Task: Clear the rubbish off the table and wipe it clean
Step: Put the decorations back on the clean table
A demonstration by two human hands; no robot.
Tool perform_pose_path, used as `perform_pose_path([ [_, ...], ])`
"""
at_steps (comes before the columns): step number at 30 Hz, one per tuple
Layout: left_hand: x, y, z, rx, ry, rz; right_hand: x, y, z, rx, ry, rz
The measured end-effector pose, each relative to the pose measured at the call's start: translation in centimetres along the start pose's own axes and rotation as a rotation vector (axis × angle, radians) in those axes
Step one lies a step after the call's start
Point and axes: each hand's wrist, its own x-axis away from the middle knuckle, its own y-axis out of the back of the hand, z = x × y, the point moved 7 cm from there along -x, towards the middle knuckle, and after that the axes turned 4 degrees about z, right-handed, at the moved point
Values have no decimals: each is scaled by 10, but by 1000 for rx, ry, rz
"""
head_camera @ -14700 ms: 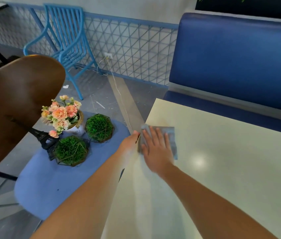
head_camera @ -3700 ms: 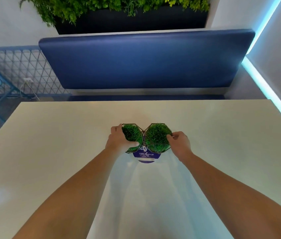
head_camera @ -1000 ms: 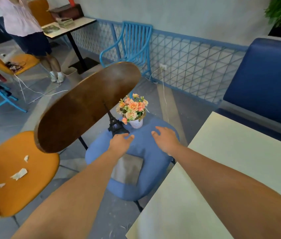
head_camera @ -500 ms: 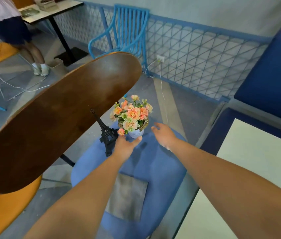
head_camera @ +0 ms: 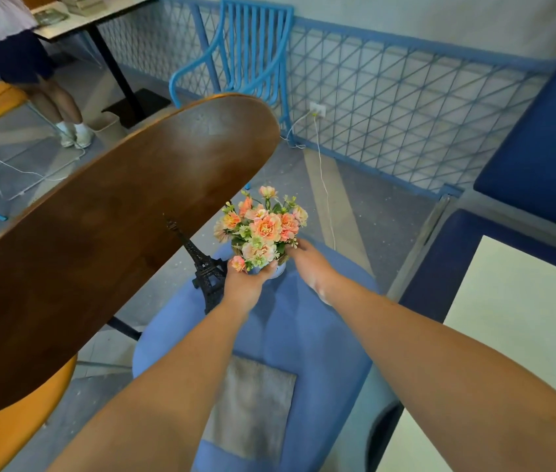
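Now gripping flower pot (head_camera: 264,233) at far edge of chair seat (head_camera: 307,338).
Clamped with left hand (head_camera: 245,285) fingers (head_camera: 267,268), earlier apart; cannot tell for right hand (head_camera: 310,264).

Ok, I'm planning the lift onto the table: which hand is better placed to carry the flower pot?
Left hand, probably: it grips the flower pot beneath the blooms, while the right hand seems only to touch its right side.

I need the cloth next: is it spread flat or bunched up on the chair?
Flat: the grey cloth lies as a smooth rectangle on the blue chair seat.
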Motion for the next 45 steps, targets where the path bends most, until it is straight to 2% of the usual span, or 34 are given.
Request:
perform_pose_path([
  [5, 6, -1, -10, -7, -34, -31, 22, 5, 6, -79, 23, -13],
  [11, 40, -31, -40, -32, -76, 44, 74, 40, 18, -130, 36, -82],
  [20, 139, -107, -111, -103, -203, 131, 199, 117, 39, -160, 114, -199],
  [28, 273, -214, -155, 2, -344, 403, 337, 210, 8, -126, 151, -322],
  [32, 326, -264, -152, 20, -300, 493, 402, 256, -16, -113, 166, -376],
  [45, 484, -441, -173, -70, -279, 798, 588, 406, -98, -136, 135, -763],
])
